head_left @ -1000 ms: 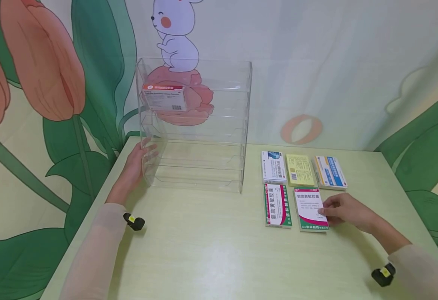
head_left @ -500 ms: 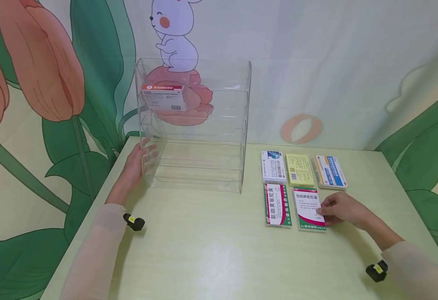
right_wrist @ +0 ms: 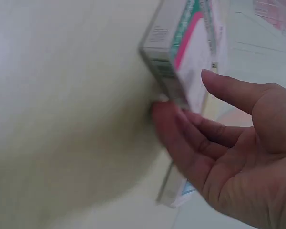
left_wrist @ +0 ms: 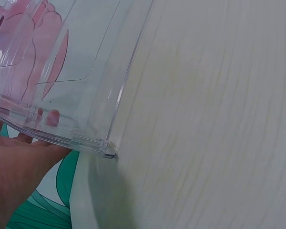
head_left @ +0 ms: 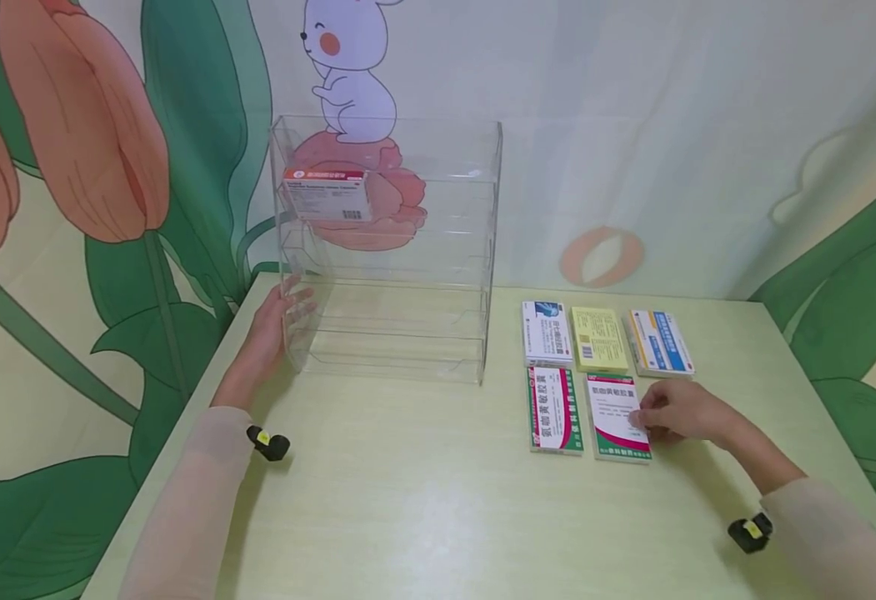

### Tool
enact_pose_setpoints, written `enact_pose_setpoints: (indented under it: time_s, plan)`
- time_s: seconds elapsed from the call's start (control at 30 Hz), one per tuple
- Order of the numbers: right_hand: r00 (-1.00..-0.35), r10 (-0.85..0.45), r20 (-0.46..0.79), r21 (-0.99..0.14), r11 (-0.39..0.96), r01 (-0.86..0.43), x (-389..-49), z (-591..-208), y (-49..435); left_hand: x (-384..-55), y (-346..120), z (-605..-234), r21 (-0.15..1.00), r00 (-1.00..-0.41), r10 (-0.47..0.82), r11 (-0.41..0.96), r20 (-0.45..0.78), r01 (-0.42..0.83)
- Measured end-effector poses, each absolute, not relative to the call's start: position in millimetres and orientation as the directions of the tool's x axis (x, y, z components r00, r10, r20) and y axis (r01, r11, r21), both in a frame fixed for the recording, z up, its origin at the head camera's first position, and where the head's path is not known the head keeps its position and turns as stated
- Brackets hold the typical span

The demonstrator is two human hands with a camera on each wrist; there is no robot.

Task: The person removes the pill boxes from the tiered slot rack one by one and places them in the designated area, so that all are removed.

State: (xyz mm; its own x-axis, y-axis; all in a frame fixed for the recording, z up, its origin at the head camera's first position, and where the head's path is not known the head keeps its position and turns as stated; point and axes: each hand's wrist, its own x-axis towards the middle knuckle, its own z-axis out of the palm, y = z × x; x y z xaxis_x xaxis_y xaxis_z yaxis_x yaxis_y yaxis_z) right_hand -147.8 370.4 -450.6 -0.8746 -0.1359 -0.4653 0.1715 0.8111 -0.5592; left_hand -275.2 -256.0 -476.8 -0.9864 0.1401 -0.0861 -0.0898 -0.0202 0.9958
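Note:
My left hand (head_left: 261, 329) rests against the left side of a clear acrylic display rack (head_left: 388, 367), its fingertips (left_wrist: 52, 118) showing through the plastic in the left wrist view. One red-topped medicine box (head_left: 330, 200) stands at the left of an upper tier. At the right, my right hand (head_left: 681, 412) is at the right edge of a white, pink and green medicine box (head_left: 619, 417) lying flat. In the right wrist view the thumb (right_wrist: 224, 88) is over the box's printed face, apart from the fingers, which lie at its edge.
Left of that box lies a similar pink and green box (head_left: 555, 410). Behind them lie a white and blue box (head_left: 547, 335), a yellow box (head_left: 599, 340) and a blue and orange box (head_left: 660, 343). A printed curtain (head_left: 678, 142) hangs behind the table (head_left: 407, 483).
The white, pink and green box has slid slightly left, toward the similar one, and my right hand has moved left with it. My left hand and the rack stay in place.

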Motion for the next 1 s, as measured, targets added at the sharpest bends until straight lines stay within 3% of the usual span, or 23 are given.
enact_pose_setpoints:
  time_s: [0.23, 0.4, 0.7, 1.0]
  plan:
    - [-0.962, -0.206, -0.179, -0.481, 0.871, -0.098, -165, -394, 323, -274, -257, -476, 0.996, -0.987, 0.134, -0.019, -0.085, -0.088]
    - [-0.959, -0.283, 0.029, -0.484, 0.835, -0.262, -174, -355, 277, -275, -257, -478, 0.996, -0.987, 0.135, -0.01, -0.088, -0.09]
    - [-0.818, -0.432, 0.379, -0.435, 0.697, -0.57, -193, -331, 196, -275, -255, -478, 0.995, -0.984, 0.157, -0.023, -0.088, -0.093]
    - [-0.681, -0.458, 0.572, -0.4, 0.569, -0.718, -229, -310, 113, -272, -254, -473, 0.997, -0.985, 0.156, -0.02, -0.068, -0.072]
